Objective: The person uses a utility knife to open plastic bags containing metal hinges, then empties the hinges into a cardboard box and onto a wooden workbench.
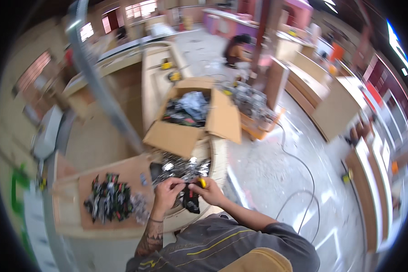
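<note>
In front of my body, both hands are raised over the curved wooden worktop. My left hand pinches the top edge of a small black packet with red marks. My right hand is closed at the packet's other side, and a small yellow object shows at its fingers; its kind is too blurred to tell. The packet hangs below my fingers. Just beyond my hands lies a heap of shiny silver and black wrappers. To the left, a pile of similar black packets rests on a brown board.
An open cardboard box holding dark packets stands beyond the wrappers. A metal post rises at the left. Yellow-and-black tools lie on the far worktop. A cable loops over the floor at right. Another person crouches farther off.
</note>
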`<control>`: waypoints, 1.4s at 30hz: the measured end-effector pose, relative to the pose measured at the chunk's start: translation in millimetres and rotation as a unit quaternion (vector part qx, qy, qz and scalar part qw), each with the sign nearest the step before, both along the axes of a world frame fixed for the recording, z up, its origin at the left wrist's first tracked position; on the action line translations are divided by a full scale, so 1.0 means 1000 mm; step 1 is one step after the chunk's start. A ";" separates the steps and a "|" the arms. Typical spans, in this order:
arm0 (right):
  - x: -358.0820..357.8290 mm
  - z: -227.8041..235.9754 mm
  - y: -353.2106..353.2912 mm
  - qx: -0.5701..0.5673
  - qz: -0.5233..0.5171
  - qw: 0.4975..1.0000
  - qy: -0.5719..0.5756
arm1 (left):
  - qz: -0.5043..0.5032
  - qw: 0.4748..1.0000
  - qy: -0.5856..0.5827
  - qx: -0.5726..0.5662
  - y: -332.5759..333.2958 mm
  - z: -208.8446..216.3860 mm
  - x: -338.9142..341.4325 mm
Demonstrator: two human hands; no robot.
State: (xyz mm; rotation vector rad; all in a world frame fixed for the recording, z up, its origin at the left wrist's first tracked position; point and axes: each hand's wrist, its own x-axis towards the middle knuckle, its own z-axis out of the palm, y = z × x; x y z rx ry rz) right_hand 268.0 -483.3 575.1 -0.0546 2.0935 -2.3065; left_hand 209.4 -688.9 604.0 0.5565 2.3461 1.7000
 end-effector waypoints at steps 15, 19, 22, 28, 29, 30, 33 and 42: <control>0.016 -0.020 0.041 0.199 -0.140 0.969 0.040 | -0.182 0.974 0.128 -0.038 0.092 0.019 -0.001; 0.033 -0.010 0.022 0.183 -0.084 0.979 -0.040 | -0.169 0.983 0.074 -0.009 0.066 0.021 -0.012; 0.035 -0.034 0.006 0.146 -0.095 0.984 0.026 | -0.110 0.915 -0.186 0.342 0.049 0.053 -0.017; 0.015 -0.041 0.012 0.061 -0.242 0.967 0.047 | -0.071 0.929 -0.195 0.307 0.033 0.054 -0.038; 0.013 -0.028 0.011 0.012 -0.246 0.968 0.046 | -0.068 0.941 -0.181 0.278 0.032 0.054 -0.035; 0.010 -0.025 0.010 0.023 -0.268 0.961 0.062 | -0.066 0.953 -0.166 0.246 0.030 0.058 -0.030; 0.004 -0.022 0.005 -0.037 -0.277 0.959 0.046 | -0.062 0.968 -0.145 0.195 0.017 0.057 -0.017; 0.008 -0.030 -0.009 0.040 -0.296 0.953 0.045 | -0.179 0.968 -0.097 -0.144 -0.017 0.042 0.030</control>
